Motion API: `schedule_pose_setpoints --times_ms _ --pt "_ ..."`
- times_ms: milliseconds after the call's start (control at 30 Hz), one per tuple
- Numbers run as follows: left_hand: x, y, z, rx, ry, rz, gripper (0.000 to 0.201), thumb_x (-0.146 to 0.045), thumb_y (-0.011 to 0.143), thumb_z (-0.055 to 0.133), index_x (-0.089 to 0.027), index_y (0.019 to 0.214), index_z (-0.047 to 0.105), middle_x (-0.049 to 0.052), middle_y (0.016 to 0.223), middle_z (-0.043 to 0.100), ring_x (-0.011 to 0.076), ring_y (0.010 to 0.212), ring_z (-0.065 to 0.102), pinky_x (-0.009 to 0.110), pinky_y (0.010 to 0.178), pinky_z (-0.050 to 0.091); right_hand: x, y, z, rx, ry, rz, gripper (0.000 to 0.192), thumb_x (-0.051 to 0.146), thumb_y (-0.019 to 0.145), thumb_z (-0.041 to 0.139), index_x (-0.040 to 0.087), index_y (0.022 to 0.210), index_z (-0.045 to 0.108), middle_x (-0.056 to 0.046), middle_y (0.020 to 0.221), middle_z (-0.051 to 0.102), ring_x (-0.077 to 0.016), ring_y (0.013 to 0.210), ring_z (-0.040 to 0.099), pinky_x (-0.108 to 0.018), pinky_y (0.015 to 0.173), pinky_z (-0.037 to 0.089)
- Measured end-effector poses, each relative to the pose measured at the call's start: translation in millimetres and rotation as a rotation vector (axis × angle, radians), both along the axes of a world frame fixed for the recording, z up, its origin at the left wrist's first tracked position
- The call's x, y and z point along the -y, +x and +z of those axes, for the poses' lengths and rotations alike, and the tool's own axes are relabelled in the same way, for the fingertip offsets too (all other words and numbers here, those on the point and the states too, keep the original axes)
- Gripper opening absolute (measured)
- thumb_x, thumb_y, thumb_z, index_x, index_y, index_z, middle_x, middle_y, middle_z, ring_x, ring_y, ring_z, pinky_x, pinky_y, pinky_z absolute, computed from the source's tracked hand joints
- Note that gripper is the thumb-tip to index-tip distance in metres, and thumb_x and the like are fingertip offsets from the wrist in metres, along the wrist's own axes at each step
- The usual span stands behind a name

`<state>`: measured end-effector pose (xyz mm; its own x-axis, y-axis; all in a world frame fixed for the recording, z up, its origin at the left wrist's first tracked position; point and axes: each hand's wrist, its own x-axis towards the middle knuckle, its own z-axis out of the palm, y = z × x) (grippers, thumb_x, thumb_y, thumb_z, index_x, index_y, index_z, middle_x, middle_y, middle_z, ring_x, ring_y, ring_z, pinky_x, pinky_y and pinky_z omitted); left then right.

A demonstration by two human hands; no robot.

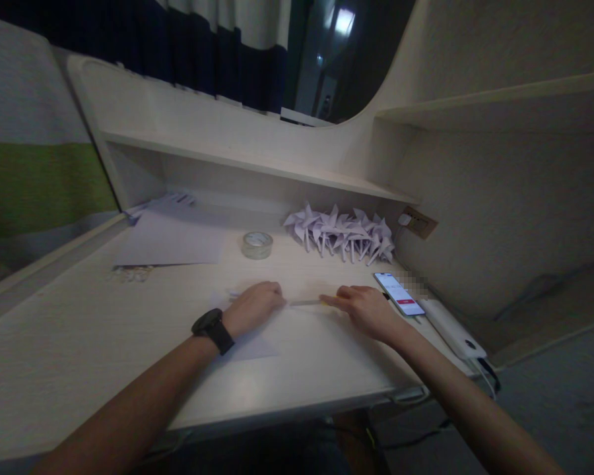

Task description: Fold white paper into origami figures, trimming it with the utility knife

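My left hand, with a dark watch on its wrist, is closed over a thin pale stick, perhaps rolled paper. A white end shows left of the fingers. Beneath that wrist lies a sheet of white paper. My right hand is curled, its index finger reaching to the stick's right end. A bit of yellow shows under those fingers and a black tip behind the hand; what it holds is mostly hidden. Beyond the hands stand a roll of clear tape and a pile of white paper pinwheels.
A stack of white paper lies at the back left, with small pale bits by its front edge. To the right are a lit phone and a white power strip with cables. A shelf overhangs the desk's back.
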<state>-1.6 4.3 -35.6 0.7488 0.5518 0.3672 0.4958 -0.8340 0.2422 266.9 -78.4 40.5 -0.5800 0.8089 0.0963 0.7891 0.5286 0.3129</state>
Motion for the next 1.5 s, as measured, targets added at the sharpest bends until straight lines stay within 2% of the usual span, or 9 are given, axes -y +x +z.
schedule_pose_setpoints --times_ms 400,733,900,1067,1267,1367,1500 --pt "0 1 1.6 0.003 -0.068 0.009 0.024 -0.023 0.090 0.047 -0.017 0.080 0.067 0.007 0.084 0.063 0.0192 0.081 0.055 0.031 0.074 0.039 -1 -9 15.5 0.073 -0.041 0.020 0.055 0.006 0.080 0.049 0.032 0.129 0.052 -0.003 0.088 0.065 -0.0154 0.074 0.058 -0.027 0.061 0.031" --pt "3 1 2.0 0.044 -0.104 0.023 0.022 -0.021 0.089 0.046 -0.016 0.084 0.067 0.006 0.086 0.063 0.0188 0.083 0.056 0.030 0.077 0.040 -3 -33 43.1 0.210 -0.067 0.038 0.057 0.007 0.075 0.053 0.033 0.126 0.055 -0.004 0.086 0.066 -0.0149 0.066 0.059 -0.027 0.054 0.027" --pt "2 2 1.0 0.029 -0.059 -0.015 0.022 -0.019 0.089 0.046 -0.017 0.084 0.067 0.006 0.086 0.062 0.0185 0.082 0.055 0.030 0.076 0.041 -13 -42 56.0 0.245 -0.085 0.059 0.054 0.008 0.073 0.055 0.035 0.119 0.060 -0.003 0.080 0.067 -0.0150 0.062 0.059 -0.026 0.052 0.025" --pt "3 1 5.1 -0.021 -0.030 0.003 0.023 -0.020 0.089 0.046 -0.019 0.083 0.068 0.006 0.084 0.061 0.0183 0.081 0.055 0.030 0.074 0.040 -25 -53 63.6 0.275 -0.102 0.084 0.044 0.012 0.073 0.057 0.035 0.109 0.067 -0.003 0.078 0.068 -0.0159 0.064 0.059 -0.026 0.053 0.026" --pt "-2 -11 13.8 -0.063 -0.076 -0.045 0.025 -0.019 0.088 0.045 -0.020 0.087 0.070 0.006 0.083 0.062 0.0177 0.082 0.057 0.029 0.076 0.040 -30 -66 70.0 0.323 -0.112 0.060 0.038 0.011 0.072 0.057 0.031 0.101 0.071 -0.005 0.079 0.070 -0.0169 0.065 0.059 -0.026 0.052 0.026" --pt "-5 -18 19.1 -0.114 -0.015 0.031 0.021 -0.018 0.085 0.049 -0.020 0.082 0.070 0.006 0.081 0.062 0.0198 0.082 0.056 0.032 0.076 0.039 -30 -67 70.2 0.322 -0.109 0.064 0.035 0.011 0.072 0.057 0.029 0.098 0.071 -0.005 0.079 0.070 -0.0177 0.065 0.059 -0.026 0.052 0.026" --pt "-6 -19 24.7 -0.118 0.166 0.278 0.021 -0.022 0.085 0.050 -0.017 0.077 0.068 0.011 0.087 0.062 0.0254 0.090 0.054 0.037 0.079 0.037 -30 -66 68.8 0.301 -0.114 0.081 0.032 0.013 0.072 0.059 0.030 0.097 0.071 -0.005 0.079 0.070 -0.0183 0.066 0.060 -0.027 0.053 0.027"
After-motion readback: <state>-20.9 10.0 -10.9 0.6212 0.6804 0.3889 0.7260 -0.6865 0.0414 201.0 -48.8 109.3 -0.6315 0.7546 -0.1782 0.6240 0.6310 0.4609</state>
